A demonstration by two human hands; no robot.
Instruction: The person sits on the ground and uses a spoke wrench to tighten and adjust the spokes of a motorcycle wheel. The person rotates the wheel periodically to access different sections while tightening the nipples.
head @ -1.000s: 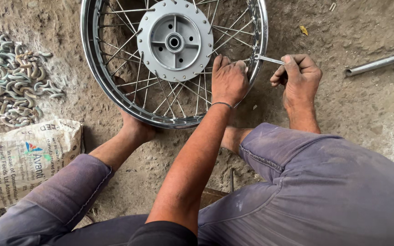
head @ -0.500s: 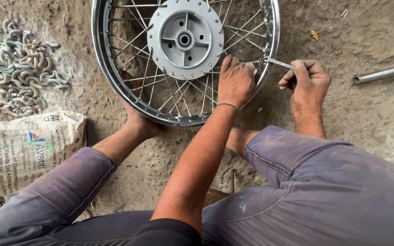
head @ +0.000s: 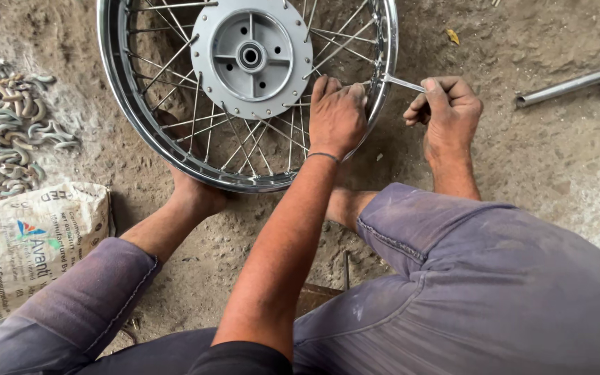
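A chrome spoked wheel (head: 133,118) with a grey hub (head: 251,55) lies flat on the dirt in front of me. My left hand (head: 338,114) rests on the rim's right side, fingers curled over the rim and spokes. Just to the right, my right hand (head: 446,114) is closed around a thin metal tool (head: 404,83). The tool's tip touches the rim beside my left fingers. My bare feet (head: 196,198) sit against the wheel's near edge, and my knees in purple trousers flank my arms.
A heap of metal chain links (head: 8,132) lies at the left. Below it is a printed sack (head: 29,243). A grey metal bar (head: 571,87) lies on the dirt at the upper right. The ground is rough packed earth.
The view has drifted, so the wheel sits further right in the picture. Both hands keep the same hold on rim and tool, with only slight movement of the tool.
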